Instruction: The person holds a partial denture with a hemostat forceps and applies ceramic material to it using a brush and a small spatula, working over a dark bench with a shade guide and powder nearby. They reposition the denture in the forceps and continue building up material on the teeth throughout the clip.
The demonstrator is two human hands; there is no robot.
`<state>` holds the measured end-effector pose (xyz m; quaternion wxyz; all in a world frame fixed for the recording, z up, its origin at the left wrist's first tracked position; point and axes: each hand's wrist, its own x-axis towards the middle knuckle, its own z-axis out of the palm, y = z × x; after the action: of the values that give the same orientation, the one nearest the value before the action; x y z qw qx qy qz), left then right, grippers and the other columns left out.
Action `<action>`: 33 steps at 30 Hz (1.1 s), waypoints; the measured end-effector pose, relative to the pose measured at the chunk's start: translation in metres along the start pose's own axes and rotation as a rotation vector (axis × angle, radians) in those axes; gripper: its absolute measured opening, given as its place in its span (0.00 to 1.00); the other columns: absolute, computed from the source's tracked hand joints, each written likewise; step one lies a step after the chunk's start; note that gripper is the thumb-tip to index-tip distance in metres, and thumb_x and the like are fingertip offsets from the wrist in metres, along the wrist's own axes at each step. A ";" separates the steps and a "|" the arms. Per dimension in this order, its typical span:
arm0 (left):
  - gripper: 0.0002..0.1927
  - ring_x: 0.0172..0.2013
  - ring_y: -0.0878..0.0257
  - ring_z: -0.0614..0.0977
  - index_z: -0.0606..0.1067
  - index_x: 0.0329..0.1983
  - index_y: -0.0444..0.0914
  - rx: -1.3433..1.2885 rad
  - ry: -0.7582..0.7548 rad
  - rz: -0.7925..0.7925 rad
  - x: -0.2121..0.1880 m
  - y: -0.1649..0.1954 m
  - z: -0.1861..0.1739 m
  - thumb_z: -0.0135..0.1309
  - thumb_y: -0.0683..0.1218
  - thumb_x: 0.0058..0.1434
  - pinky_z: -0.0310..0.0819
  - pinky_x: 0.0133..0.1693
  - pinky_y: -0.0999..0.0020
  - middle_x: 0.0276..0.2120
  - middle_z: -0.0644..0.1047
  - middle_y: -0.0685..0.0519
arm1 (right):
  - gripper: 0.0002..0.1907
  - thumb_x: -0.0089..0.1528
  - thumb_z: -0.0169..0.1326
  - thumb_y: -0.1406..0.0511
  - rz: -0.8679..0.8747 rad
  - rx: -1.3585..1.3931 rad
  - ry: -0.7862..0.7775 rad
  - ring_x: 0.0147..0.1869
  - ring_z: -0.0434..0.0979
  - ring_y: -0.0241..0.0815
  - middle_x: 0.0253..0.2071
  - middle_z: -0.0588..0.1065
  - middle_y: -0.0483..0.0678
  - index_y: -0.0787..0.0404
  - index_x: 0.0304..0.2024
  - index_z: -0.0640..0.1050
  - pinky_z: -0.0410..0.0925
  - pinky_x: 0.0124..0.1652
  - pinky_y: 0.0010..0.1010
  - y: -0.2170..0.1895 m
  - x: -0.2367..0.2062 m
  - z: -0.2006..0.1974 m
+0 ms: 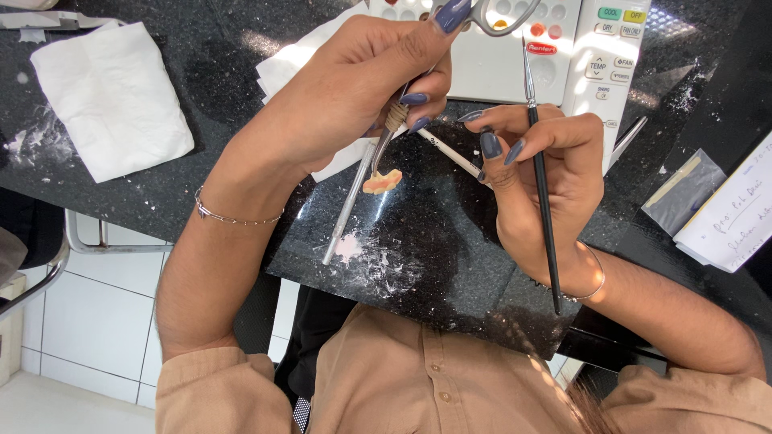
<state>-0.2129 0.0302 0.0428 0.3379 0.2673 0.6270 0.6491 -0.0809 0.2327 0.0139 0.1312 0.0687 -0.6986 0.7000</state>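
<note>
Over the tile: left hand [354, 80] holds forceps [386, 137] that pinch a small pink-and-orange piece [382, 182] just above the black tile [450, 265].
Risk: the piece looks small and held only at its edge; a slack squeeze could drop it onto the tile's white powder [362, 253].
Second risk: the brush [543, 185] is long; its tip could knock the palette [498, 48].
Left grip: closed on the forceps' handles.
Right grip: right hand [547, 173] closed on the brush and a thin white stick [450, 154].
Nearby: tissue [112, 96] on the table [201, 56].
</note>
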 end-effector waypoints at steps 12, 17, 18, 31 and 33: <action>0.27 0.25 0.74 0.68 0.70 0.31 0.39 -0.016 -0.016 0.044 0.000 -0.004 -0.001 0.38 0.59 0.82 0.60 0.30 0.77 0.24 0.70 0.59 | 0.10 0.74 0.50 0.74 0.008 -0.016 0.003 0.34 0.69 0.29 0.51 0.76 0.60 0.60 0.48 0.61 0.67 0.34 0.16 -0.001 -0.001 0.000; 0.25 0.24 0.74 0.67 0.70 0.33 0.40 -0.001 -0.001 0.010 0.000 -0.002 0.000 0.38 0.59 0.82 0.57 0.28 0.76 0.23 0.70 0.60 | 0.11 0.76 0.50 0.74 -0.004 -0.017 -0.001 0.35 0.69 0.29 0.50 0.77 0.60 0.60 0.50 0.62 0.67 0.36 0.17 0.000 -0.001 0.000; 0.26 0.24 0.74 0.68 0.70 0.32 0.40 -0.005 -0.003 0.010 0.000 -0.002 0.000 0.38 0.59 0.82 0.57 0.28 0.77 0.23 0.70 0.60 | 0.11 0.76 0.50 0.74 -0.001 -0.018 -0.002 0.35 0.69 0.29 0.50 0.77 0.60 0.60 0.50 0.62 0.67 0.36 0.17 -0.001 -0.001 0.000; 0.24 0.22 0.76 0.66 0.70 0.32 0.41 -0.004 0.003 -0.014 0.001 0.002 0.000 0.38 0.59 0.81 0.53 0.24 0.78 0.24 0.71 0.61 | 0.10 0.75 0.50 0.74 0.000 -0.008 -0.005 0.35 0.69 0.29 0.50 0.76 0.60 0.60 0.49 0.61 0.67 0.35 0.16 0.000 0.000 0.000; 0.25 0.22 0.75 0.66 0.70 0.33 0.41 -0.006 0.002 -0.006 0.001 0.001 0.000 0.39 0.60 0.81 0.53 0.24 0.78 0.23 0.71 0.60 | 0.10 0.75 0.50 0.74 -0.001 -0.006 -0.007 0.35 0.69 0.29 0.50 0.76 0.60 0.59 0.49 0.61 0.67 0.36 0.17 0.000 0.000 0.000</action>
<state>-0.2134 0.0309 0.0437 0.3401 0.2635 0.6262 0.6502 -0.0806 0.2328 0.0141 0.1294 0.0710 -0.7012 0.6975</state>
